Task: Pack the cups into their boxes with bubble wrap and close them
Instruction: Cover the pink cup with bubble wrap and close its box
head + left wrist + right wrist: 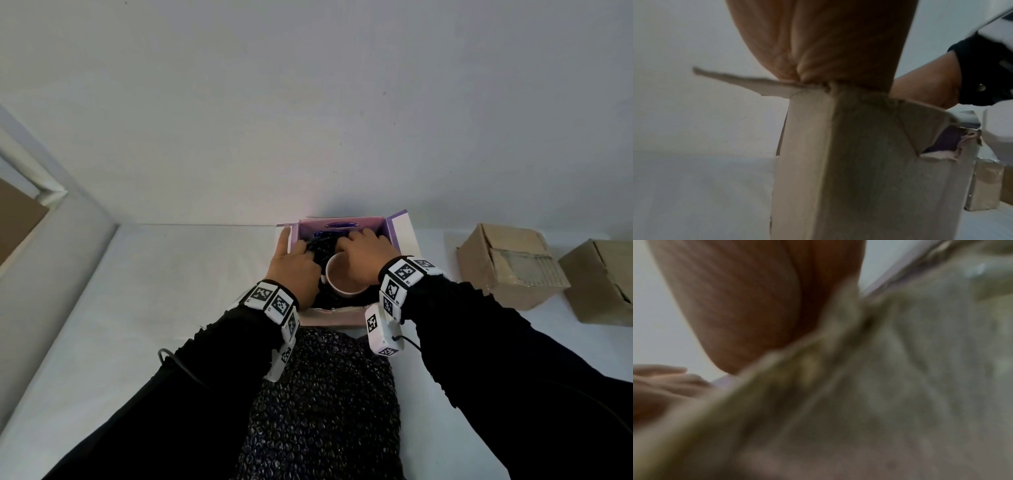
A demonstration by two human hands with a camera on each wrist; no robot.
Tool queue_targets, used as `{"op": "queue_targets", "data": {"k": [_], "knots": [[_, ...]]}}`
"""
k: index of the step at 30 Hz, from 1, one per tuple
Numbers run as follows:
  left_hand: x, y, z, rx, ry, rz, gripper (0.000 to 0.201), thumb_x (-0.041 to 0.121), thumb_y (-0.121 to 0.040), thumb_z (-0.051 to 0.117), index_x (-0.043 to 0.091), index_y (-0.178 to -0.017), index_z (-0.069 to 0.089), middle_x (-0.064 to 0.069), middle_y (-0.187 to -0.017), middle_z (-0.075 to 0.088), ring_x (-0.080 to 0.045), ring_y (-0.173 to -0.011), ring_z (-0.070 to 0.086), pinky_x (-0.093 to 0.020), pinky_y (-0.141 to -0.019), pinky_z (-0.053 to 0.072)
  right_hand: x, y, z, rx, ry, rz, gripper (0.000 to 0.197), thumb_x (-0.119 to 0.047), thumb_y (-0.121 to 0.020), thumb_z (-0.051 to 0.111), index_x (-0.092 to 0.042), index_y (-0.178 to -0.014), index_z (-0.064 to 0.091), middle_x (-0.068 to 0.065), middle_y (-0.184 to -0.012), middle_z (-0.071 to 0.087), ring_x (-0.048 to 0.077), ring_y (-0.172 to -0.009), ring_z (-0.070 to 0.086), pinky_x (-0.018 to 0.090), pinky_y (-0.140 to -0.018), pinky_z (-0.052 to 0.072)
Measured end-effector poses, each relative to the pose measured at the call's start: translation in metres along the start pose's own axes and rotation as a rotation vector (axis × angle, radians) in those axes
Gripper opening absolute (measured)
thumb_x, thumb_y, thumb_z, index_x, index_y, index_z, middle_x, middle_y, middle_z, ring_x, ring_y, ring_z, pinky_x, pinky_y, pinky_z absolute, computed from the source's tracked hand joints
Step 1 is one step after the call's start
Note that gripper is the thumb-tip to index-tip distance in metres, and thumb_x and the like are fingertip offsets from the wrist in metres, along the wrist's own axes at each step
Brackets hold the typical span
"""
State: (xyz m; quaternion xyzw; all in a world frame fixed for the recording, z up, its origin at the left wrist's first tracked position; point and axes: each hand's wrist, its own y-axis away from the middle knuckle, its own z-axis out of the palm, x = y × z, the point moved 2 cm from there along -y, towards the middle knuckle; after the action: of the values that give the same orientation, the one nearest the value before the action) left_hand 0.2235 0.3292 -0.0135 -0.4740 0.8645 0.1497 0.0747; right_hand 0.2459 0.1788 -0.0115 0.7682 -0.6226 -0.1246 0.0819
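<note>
An open box [392,229] with a purple inside stands at the middle of the white table. In it sits a white cup [342,291], mouth up, on dark bubble wrap [325,394] that trails out over the near edge towards me. My left hand [298,260] reaches in at the left; its index finger lies straight along the left flap and the other fingers curl into the wrap. My right hand [359,250] reaches over the cup, its fingers bent down into the wrap at the far wall. The left wrist view shows the box's outer wall [859,162] under my palm [818,40]. The right wrist view is blurred.
Two closed brown cardboard boxes [510,263] [603,281] stand at the right of the table. A wall rises directly behind the open box. Bare white tabletop [171,291] lies to the left.
</note>
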Motion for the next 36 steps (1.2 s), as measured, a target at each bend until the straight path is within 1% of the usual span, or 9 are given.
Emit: {"op": "queue_targets", "data": {"k": [3, 6, 10, 15, 18, 20, 24, 31, 36], "knots": [[-0.002, -0.001, 0.004, 0.054, -0.005, -0.031, 0.035, 0.038, -0.086, 0.048, 0.022, -0.112, 0.064, -0.001, -0.118, 0.055, -0.027, -0.132, 0.031, -0.062, -0.111, -0.014, 0.003, -0.002, -0.001, 0.096, -0.040, 0.001, 0.048, -0.019, -0.086, 0.054, -0.023, -0.133, 0.044, 0.011, -0.137, 0.036, 0.032, -0.126, 0.036, 0.044, -0.093, 0.040], [-0.004, -0.002, 0.008, 0.066, 0.018, -0.025, 0.040, 0.035, -0.084, 0.045, 0.022, -0.118, 0.061, 0.008, -0.110, 0.062, -0.022, -0.133, 0.032, -0.063, -0.105, -0.024, 0.005, -0.005, 0.004, 0.004, 0.033, -0.025, 0.058, -0.026, -0.090, 0.053, -0.030, -0.145, 0.033, 0.006, -0.147, 0.035, 0.031, -0.131, 0.037, 0.045, -0.100, 0.037], [-0.005, -0.006, 0.009, 0.066, 0.079, -0.003, 0.056, 0.035, -0.082, 0.049, 0.024, -0.136, 0.046, 0.010, -0.121, 0.061, -0.022, -0.140, 0.021, -0.061, -0.102, -0.026, 0.002, -0.009, 0.009, -0.117, 0.079, -0.042, 0.058, -0.038, -0.092, 0.053, -0.029, -0.146, 0.034, 0.003, -0.147, 0.042, 0.029, -0.131, 0.043, 0.045, -0.105, 0.038], [-0.005, 0.002, 0.001, 0.150, 0.111, 0.008, 0.034, 0.043, -0.086, 0.045, 0.021, -0.108, 0.059, 0.003, -0.109, 0.062, -0.024, -0.119, 0.045, -0.058, -0.112, 0.008, 0.004, 0.004, -0.010, 0.124, 0.239, -0.012, 0.034, -0.024, -0.092, 0.044, -0.018, -0.125, 0.055, 0.010, -0.130, 0.053, 0.030, -0.119, 0.050, 0.041, -0.101, 0.033], [0.004, 0.013, 0.000, 0.318, 0.203, 0.122, 0.053, 0.053, -0.093, 0.024, 0.022, -0.093, 0.066, 0.005, -0.085, 0.068, -0.022, -0.091, 0.057, -0.055, -0.105, 0.021, 0.008, 0.017, -0.012, 0.155, 0.303, -0.010, 0.028, -0.019, -0.094, 0.038, -0.017, -0.115, 0.057, 0.004, -0.111, 0.068, 0.024, -0.107, 0.060, 0.038, -0.104, 0.026], [0.011, 0.022, 0.003, 0.283, 0.206, 0.217, 0.068, 0.069, -0.090, 0.015, 0.026, -0.085, 0.068, 0.009, -0.079, 0.066, -0.017, -0.084, 0.056, -0.052, -0.106, 0.022, 0.009, 0.024, -0.010, 0.116, 0.272, -0.015, 0.028, -0.016, -0.094, 0.038, -0.015, -0.115, 0.055, 0.004, -0.106, 0.070, 0.025, -0.104, 0.061, 0.038, -0.104, 0.026], [0.020, 0.034, 0.005, 0.269, 0.114, 0.297, 0.057, 0.070, -0.087, 0.035, 0.025, -0.094, 0.071, 0.005, -0.093, 0.064, -0.022, -0.093, 0.053, -0.049, -0.104, 0.028, 0.011, 0.044, -0.011, 0.200, 0.172, -0.011, 0.017, -0.018, -0.091, 0.041, -0.018, -0.106, 0.051, 0.005, -0.093, 0.069, 0.028, -0.092, 0.062, 0.043, -0.099, 0.031], [0.038, 0.049, 0.012, 0.095, 0.132, 0.139, 0.044, 0.045, -0.093, 0.042, 0.028, -0.132, 0.051, 0.006, -0.121, 0.063, -0.021, -0.120, 0.048, -0.053, -0.114, -0.001, 0.008, 0.086, 0.014, 0.191, 0.141, -0.041, 0.028, -0.030, -0.097, 0.037, -0.019, -0.104, 0.061, 0.002, -0.093, 0.068, 0.026, -0.093, 0.061, 0.046, -0.111, 0.020], [0.044, 0.076, 0.019, 0.288, 0.266, 0.113, 0.051, 0.044, -0.084, 0.051, 0.022, -0.129, 0.057, 0.002, -0.120, 0.065, -0.023, -0.112, 0.057, -0.048, -0.110, 0.024, 0.000, 0.120, 0.029, 0.506, -0.078, -0.129, 0.014, -0.028, -0.090, 0.050, -0.023, -0.097, 0.062, -0.004, -0.100, 0.062, 0.022, -0.100, 0.053, 0.036, -0.092, 0.034]]}}
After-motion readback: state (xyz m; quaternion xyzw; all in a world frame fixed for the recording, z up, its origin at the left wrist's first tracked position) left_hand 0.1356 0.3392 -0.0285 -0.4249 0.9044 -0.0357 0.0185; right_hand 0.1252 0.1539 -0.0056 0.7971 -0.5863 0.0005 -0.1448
